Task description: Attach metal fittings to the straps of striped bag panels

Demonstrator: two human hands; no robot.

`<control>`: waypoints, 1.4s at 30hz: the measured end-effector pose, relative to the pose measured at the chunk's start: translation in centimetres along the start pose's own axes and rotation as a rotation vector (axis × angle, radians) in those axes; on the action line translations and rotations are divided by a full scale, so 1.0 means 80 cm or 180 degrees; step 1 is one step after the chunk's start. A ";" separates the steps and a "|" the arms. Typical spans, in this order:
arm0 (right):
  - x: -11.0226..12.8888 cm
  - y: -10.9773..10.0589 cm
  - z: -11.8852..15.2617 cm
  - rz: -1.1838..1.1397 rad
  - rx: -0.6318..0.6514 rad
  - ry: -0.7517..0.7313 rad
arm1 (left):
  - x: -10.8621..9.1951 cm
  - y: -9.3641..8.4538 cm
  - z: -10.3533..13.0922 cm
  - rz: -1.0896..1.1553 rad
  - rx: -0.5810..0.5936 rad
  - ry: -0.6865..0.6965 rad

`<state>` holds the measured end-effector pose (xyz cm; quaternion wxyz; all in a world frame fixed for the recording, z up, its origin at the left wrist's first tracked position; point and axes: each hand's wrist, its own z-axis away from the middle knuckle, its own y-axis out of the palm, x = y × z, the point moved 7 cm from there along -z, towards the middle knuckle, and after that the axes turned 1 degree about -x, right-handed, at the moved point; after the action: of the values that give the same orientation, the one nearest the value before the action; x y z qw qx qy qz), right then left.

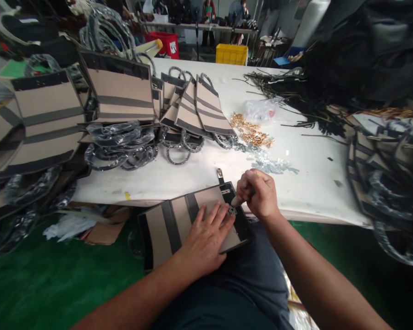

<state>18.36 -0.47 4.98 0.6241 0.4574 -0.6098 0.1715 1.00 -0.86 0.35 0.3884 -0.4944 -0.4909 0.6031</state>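
A beige bag panel (179,204) with black bands and edges lies slanted across my lap and the table's front edge. My left hand (208,233) rests flat on it, fingers stretched out, fingertips beside a small metal plate (231,210). Closed above the panel's black end strip is my right hand (259,190). Something pale sticks out below its fingers toward the metal plate; I cannot make out whether it is a tool or a fingertip. A short black strap with a gold clasp (220,173) juts from the panel's far edge.
Stacked bag panels (120,87) with plastic-wrapped handles (120,142) fill the left; more panels (375,183) lie right. Gold fittings (251,130), flat metal pieces (271,162), a plastic bag (261,111) and black cords (296,103) sit on the white table (316,178).
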 end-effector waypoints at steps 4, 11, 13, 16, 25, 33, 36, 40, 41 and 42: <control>0.003 -0.006 0.006 -0.0178 -0.0095 0.0013 | 0.000 0.000 -0.002 -0.0023 0.0064 0.0082; -0.010 -0.043 0.002 -0.0804 -0.0560 0.0274 | 0.003 0.000 -0.006 -0.0025 0.0099 0.0154; -0.018 -0.056 -0.003 -0.0958 -0.0755 0.0351 | 0.004 0.002 -0.007 -0.0027 0.0090 0.0168; -0.026 -0.063 -0.009 -0.1051 -0.0885 0.0401 | 0.005 0.004 -0.007 -0.0018 0.0069 0.0177; -0.008 -0.015 0.018 -0.0175 -0.0533 -0.0106 | 0.006 0.003 -0.005 0.0044 -0.0093 0.0236; 0.007 0.077 0.041 0.1934 0.0898 -0.0526 | 0.007 0.007 0.003 0.0182 -0.0358 0.0137; 0.011 0.062 0.032 0.1539 0.0440 -0.0321 | 0.006 0.004 0.006 0.0208 -0.0400 0.0116; 0.013 0.079 0.039 0.1728 0.0735 -0.0453 | 0.007 0.007 0.006 0.0376 -0.0465 0.0153; 0.012 0.089 0.043 0.1882 0.0915 -0.0529 | 0.008 0.010 0.006 0.0455 -0.0501 0.0165; 0.011 0.098 0.047 0.2017 0.1084 -0.0603 | 0.009 0.012 0.006 0.0544 -0.0542 0.0181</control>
<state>10.22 0.41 8.01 0.3959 0.3570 -0.7389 0.4121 0.41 -0.49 -0.74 0.3060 -0.5824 -0.4852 0.5759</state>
